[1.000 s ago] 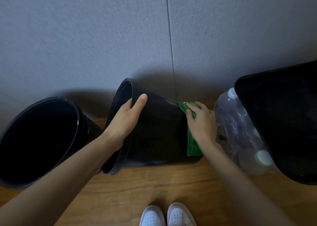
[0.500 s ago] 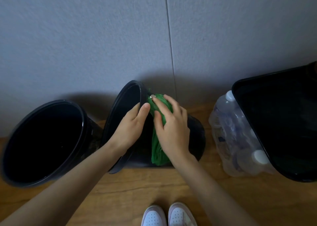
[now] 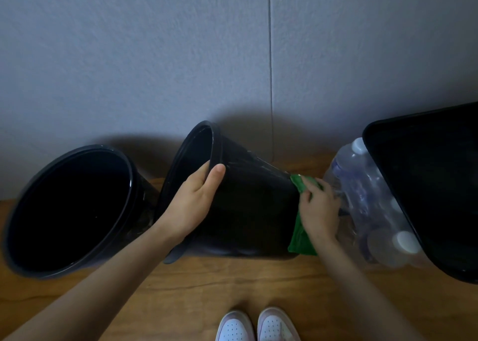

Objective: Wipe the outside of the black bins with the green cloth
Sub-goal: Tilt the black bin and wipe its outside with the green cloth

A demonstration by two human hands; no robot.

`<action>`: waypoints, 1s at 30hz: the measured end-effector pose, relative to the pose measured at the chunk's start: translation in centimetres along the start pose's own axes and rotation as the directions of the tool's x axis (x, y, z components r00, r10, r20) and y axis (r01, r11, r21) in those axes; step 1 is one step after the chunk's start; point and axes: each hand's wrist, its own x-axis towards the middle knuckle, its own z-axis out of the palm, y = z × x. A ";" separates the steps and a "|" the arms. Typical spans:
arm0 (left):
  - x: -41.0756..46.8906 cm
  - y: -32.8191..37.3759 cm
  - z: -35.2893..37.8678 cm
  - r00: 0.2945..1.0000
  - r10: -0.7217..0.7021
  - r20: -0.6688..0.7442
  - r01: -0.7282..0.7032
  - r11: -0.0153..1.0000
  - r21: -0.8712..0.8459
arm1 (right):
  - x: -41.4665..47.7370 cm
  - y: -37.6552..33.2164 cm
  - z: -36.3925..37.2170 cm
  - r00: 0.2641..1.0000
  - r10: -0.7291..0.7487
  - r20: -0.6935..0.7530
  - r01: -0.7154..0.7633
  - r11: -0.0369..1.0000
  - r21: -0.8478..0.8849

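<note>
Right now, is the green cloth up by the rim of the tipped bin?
No, the right hand presses the cloth against the bin near its base, while the left hand grips the rim.

bins point(image 3: 253, 206) black | cloth point(image 3: 301, 239) green | floor point(image 3: 232, 283) wood-brown | shoes point(image 3: 258, 325) white

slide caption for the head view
Left hand tilts middle black bin; right hand presses green cloth near its base.

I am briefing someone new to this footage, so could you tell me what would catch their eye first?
The tipped black bin at centre, its rim gripped by the left hand. The bright green cloth, pressed near the bin's base by the right hand. Right of it lies a pack of clear water bottles.
</note>
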 end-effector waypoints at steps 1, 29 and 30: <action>0.0 0.0 0.1 1.000 0.002 0.000 -0.002 1.000 0.010 | -0.7 -1.5 -0.1 0.998 -0.058 -0.015 0.058 0.998 0.009; -1.0 -0.9 -0.1 0.999 0.036 0.014 -0.037 0.996 0.086 | -8.0 -10.3 -0.7 0.880 -0.468 -0.077 0.475 0.864 0.168; -0.9 -0.9 -0.2 0.999 0.037 0.018 -0.038 0.997 0.074 | -8.2 -10.7 -0.6 0.862 -0.499 -0.090 0.507 0.844 0.174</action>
